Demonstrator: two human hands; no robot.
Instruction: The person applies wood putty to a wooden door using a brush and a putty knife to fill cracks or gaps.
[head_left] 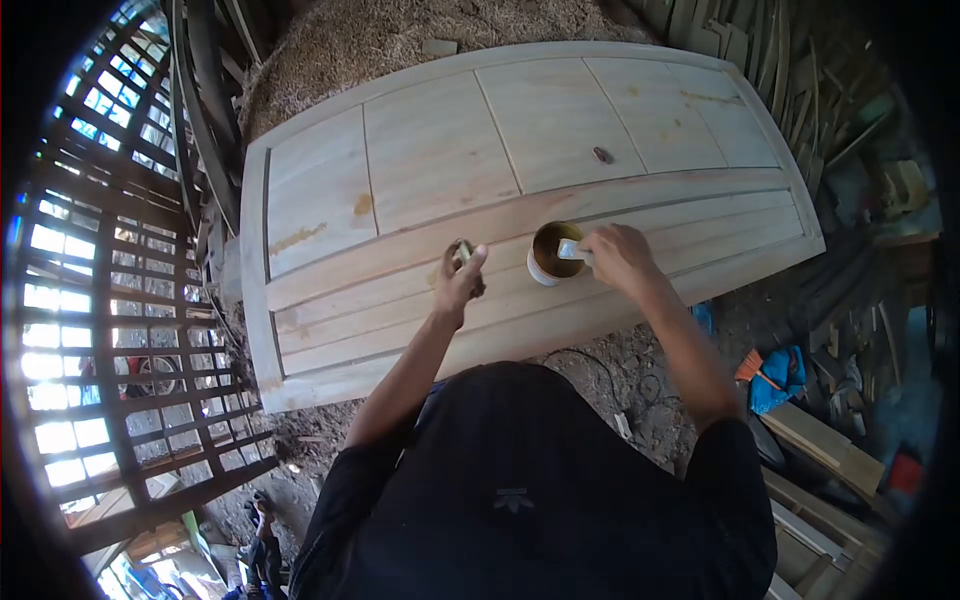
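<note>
A large pale wooden panel (pixel 430 150) with grooves and several brown patches lies flat before me. On it stands a white tub (pixel 543 274) with brown contents. My right hand (pixel 618 258) grips a flat scraper (pixel 570 250), whose blade is over the tub's opening. To the left of the tub, my left hand (pixel 458 283) is raised over the panel with its fingers curled round a small pale-greenish object (pixel 463 252), too small to name. A small dark brown object (pixel 602 155) rests on the upper right part of the panel.
Wood shavings (pixel 340 50) are heaped beyond the panel. A slatted wooden wall (pixel 110 330) stands at the left. Boards (pixel 825 440) and a blue bag (pixel 780 380) with an orange item lie at the right. Part of another person (pixel 262 545) shows at the lower left.
</note>
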